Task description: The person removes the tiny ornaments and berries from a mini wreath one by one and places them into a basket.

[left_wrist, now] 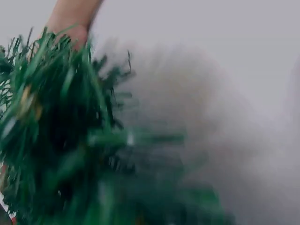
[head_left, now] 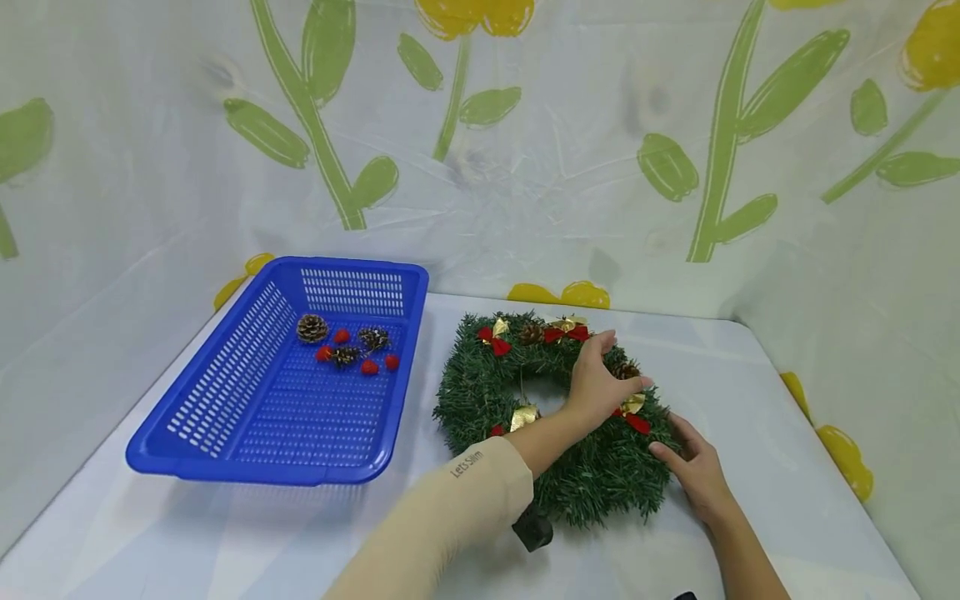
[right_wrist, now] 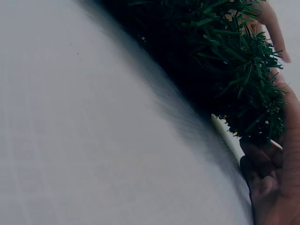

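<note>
A green Christmas wreath [head_left: 480, 392] with pine cones, red bows and gold bows lies on the white table. My left hand [head_left: 596, 379] reaches over its right part from the near side, thumb and forefinger straight and spread beside a pine cone [head_left: 626, 369]. Its other fingers are hidden. My right hand [head_left: 697, 471] grips the wreath's right outer edge. In the right wrist view its thumb lies against the greenery and its fingers [right_wrist: 262, 164] curl beneath. Green needles fill much of the left wrist view, blurred up close.
A blue plastic basket [head_left: 408, 367] stands to the left of the wreath. Inside are a large pine cone [head_left: 312, 328], smaller ones and several red berry-like pieces [head_left: 369, 367]. A curtain with printed flowers [head_left: 555, 208] hangs behind the table.
</note>
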`<action>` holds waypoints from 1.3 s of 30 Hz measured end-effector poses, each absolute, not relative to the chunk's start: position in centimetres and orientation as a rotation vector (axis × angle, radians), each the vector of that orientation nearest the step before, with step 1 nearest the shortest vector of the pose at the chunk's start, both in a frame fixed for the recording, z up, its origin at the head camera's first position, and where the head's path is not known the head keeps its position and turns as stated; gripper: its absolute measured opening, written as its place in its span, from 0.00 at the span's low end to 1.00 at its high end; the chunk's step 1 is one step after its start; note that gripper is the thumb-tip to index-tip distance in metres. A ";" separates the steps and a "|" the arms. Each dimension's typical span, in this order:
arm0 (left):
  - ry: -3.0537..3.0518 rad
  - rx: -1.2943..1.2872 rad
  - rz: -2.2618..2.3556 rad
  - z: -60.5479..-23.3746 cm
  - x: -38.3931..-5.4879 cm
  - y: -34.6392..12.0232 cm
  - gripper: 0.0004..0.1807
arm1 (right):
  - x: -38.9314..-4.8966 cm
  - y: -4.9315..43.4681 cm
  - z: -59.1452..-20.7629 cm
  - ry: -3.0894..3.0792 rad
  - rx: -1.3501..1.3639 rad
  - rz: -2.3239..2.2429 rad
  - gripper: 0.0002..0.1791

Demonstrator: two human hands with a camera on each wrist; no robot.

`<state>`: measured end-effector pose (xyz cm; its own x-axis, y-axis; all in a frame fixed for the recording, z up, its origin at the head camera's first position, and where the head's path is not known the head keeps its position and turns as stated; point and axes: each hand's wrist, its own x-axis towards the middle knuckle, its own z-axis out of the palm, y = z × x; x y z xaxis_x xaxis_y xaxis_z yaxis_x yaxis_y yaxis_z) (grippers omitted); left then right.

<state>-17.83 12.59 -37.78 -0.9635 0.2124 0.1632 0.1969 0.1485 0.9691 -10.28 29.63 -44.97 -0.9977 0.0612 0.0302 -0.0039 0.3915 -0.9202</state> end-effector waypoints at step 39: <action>2.239 0.202 2.119 -40.5 -18.4 13.1 0.23 | -10.6 29.6 -45.2 -2.582 -0.050 1.668 0.34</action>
<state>-18.45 13.11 -40.53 -0.9901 0.1306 0.0520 0.0591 0.0510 0.9969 -10.56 29.60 -45.15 -0.9972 0.0638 0.0391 -0.0094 0.4116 -0.9113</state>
